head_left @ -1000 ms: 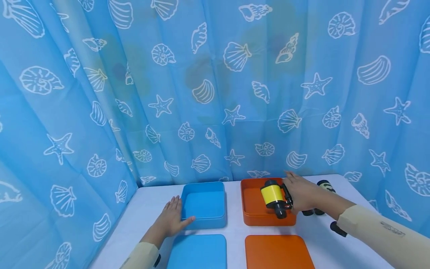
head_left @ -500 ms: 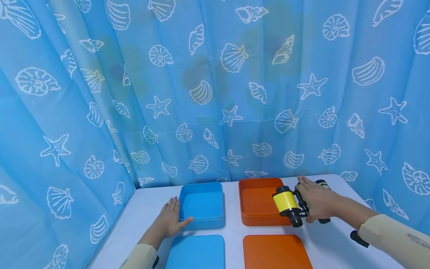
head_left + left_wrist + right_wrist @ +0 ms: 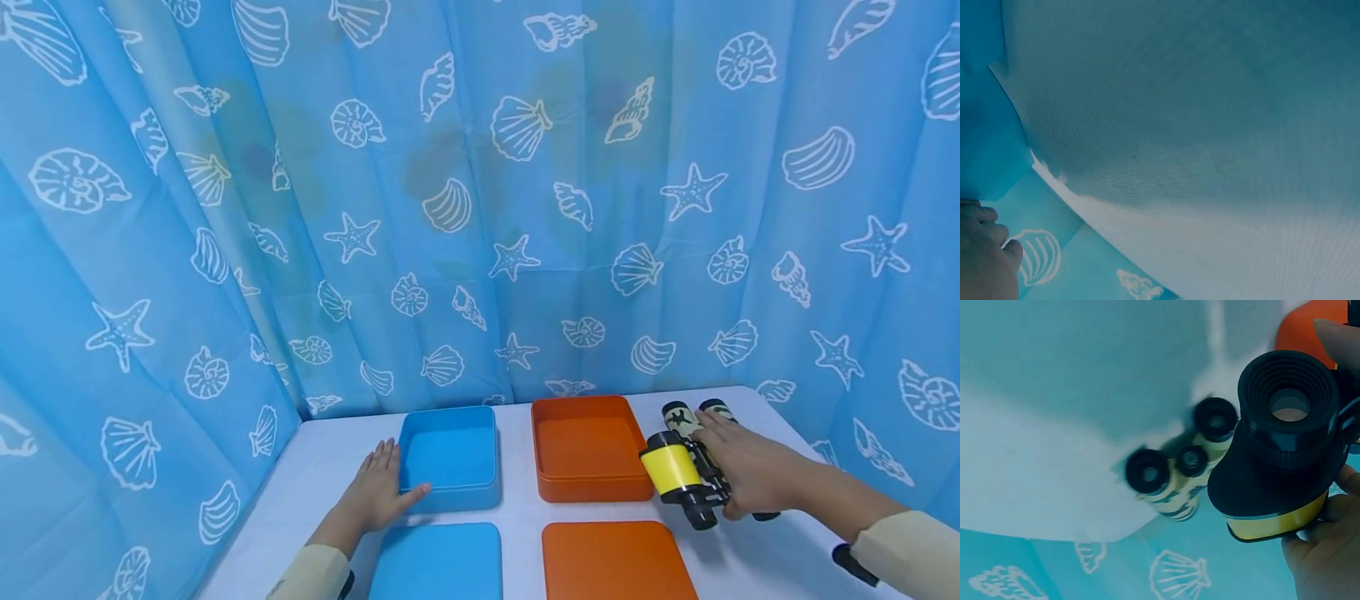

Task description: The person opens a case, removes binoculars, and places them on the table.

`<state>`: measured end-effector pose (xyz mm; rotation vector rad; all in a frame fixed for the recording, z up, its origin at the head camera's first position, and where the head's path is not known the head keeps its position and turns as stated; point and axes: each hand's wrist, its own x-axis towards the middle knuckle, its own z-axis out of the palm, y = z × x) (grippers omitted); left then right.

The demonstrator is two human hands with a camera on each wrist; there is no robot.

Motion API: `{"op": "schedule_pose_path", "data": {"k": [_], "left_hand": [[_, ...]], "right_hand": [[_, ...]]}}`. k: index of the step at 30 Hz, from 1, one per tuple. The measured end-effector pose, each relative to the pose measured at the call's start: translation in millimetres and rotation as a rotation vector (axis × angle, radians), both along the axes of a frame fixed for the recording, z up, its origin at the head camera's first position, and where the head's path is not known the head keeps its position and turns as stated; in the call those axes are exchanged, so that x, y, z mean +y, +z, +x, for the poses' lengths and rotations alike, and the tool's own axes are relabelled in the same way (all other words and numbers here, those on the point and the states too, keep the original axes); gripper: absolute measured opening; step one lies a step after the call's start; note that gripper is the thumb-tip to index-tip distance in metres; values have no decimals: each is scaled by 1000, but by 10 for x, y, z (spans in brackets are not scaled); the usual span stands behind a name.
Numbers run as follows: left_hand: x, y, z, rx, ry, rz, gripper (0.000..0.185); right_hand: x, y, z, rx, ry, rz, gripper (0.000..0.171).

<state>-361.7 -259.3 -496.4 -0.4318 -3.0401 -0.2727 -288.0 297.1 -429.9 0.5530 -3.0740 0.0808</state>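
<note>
My right hand (image 3: 750, 467) grips black-and-yellow binoculars (image 3: 671, 469) by their far barrel, to the right of an orange box (image 3: 596, 490). In the right wrist view, the fingers curl round these binoculars, and a black eyepiece (image 3: 1288, 409) faces the camera. Just behind them lies a camouflage pair of binoculars (image 3: 680, 417), partly covered by the hand. My left hand (image 3: 378, 487) rests with straight fingers against the left side of an open blue box (image 3: 450, 498). In the left wrist view, only part of that hand (image 3: 988, 256) shows at the lower left.
A flat blue square (image 3: 438, 567), apparently a lid, lies in front of the blue box. Before the orange box lies a matching orange one (image 3: 615, 562). Both boxes stand on a white-covered table (image 3: 521, 467). A blue shell-print curtain (image 3: 480, 208) encloses the back and sides.
My right hand has carried the black-and-yellow binoculars from over the orange box rightward to beside it. The orange box's inside and the camouflage binoculars now show more. My left hand stays put.
</note>
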Motion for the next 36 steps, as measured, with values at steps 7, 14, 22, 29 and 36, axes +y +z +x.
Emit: {"op": "schedule_pose_path", "data": {"k": [7, 14, 22, 29, 36], "left_hand": [[11, 17, -3, -1, -2, -3, 108], [18, 54, 6, 1, -5, 7, 103], [16, 24, 13, -8, 7, -2, 106], [22, 38, 10, -12, 7, 0, 108], [20, 32, 12, -12, 2, 7, 108]], "right_hand": [[187, -92, 114, -19, -13, 11, 110], [256, -162, 241, -71, -49, -12, 110], [396, -300, 331, -109, -40, -25, 112], [490, -396, 364, -190, -91, -53, 108], [540, -494, 398, -220, -115, -63, 105]]}}
